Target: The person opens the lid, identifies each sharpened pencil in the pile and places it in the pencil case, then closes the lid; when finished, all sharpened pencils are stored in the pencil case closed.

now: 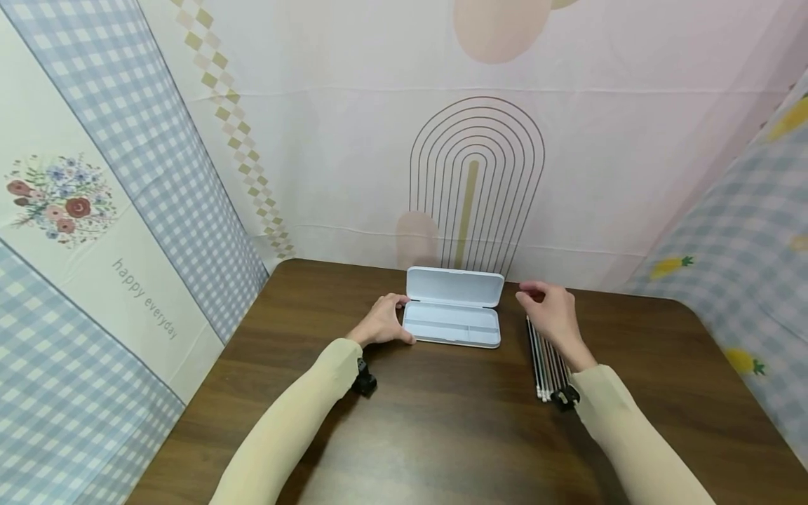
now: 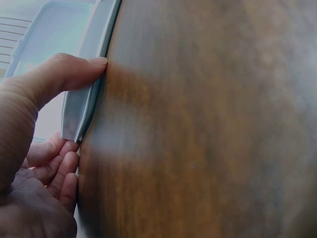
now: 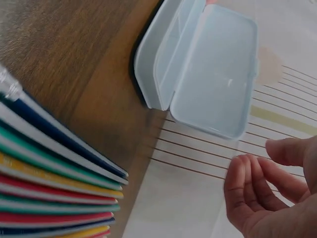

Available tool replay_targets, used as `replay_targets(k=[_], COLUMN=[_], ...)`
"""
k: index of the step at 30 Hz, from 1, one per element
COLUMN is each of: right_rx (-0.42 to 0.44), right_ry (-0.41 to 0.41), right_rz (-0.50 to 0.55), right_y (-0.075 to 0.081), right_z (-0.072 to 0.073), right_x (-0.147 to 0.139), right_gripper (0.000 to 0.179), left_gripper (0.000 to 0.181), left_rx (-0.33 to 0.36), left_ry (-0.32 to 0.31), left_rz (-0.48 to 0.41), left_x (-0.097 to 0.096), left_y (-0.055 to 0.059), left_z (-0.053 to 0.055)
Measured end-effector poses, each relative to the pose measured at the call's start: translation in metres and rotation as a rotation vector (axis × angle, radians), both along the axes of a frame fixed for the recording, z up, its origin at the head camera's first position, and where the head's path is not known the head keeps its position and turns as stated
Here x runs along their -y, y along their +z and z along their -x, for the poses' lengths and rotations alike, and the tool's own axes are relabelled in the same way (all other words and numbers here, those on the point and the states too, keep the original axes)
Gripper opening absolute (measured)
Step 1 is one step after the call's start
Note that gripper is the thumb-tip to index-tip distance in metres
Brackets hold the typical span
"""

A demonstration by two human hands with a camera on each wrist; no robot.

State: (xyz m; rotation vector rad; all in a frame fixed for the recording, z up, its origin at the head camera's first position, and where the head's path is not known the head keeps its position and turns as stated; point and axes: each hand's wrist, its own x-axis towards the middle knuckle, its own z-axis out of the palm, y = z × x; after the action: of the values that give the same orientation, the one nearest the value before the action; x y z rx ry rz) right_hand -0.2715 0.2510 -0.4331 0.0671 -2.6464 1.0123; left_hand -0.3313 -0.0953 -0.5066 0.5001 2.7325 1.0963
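Note:
A light blue pencil case (image 1: 435,331) lies on the table with its lid (image 1: 454,287) raised at the back. Inside its tray are dividers, and I see nothing in the compartments. My left hand (image 1: 381,320) grips the case's left end. In the left wrist view the thumb (image 2: 81,71) presses the front wall while the fingers curl at the end. To the right of the case, my right hand (image 1: 551,312) hovers above the far ends of a row of striped pencils (image 1: 541,365). Its fingers bend loosely with nothing between them and the thumb, as the right wrist view shows.
The brown wooden table (image 1: 442,428) meets a white patterned cloth (image 1: 353,175) behind the case. Checked cloths hang on the left and right sides. In the right wrist view the pencils (image 3: 54,181) lie side by side in several colours.

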Motion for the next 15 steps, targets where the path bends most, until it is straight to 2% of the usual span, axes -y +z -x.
replay_targets(k=[8, 15], right_rx=[0.089, 0.137], right_ry=[0.008, -0.023], right_rz=[-0.060, -0.092], right_y=[0.008, 0.005], right_z=[-0.022, -0.038], right_x=[-0.010, -0.026], right_gripper=[0.036, 0.034], left_gripper=[0.095, 0.095], left_rx=[0.002, 0.007], left_ry=[-0.005, 0.002], left_rz=[0.003, -0.006], left_x=[0.000, 0.000], left_y=[-0.001, -0.001], left_z=[0.000, -0.001])
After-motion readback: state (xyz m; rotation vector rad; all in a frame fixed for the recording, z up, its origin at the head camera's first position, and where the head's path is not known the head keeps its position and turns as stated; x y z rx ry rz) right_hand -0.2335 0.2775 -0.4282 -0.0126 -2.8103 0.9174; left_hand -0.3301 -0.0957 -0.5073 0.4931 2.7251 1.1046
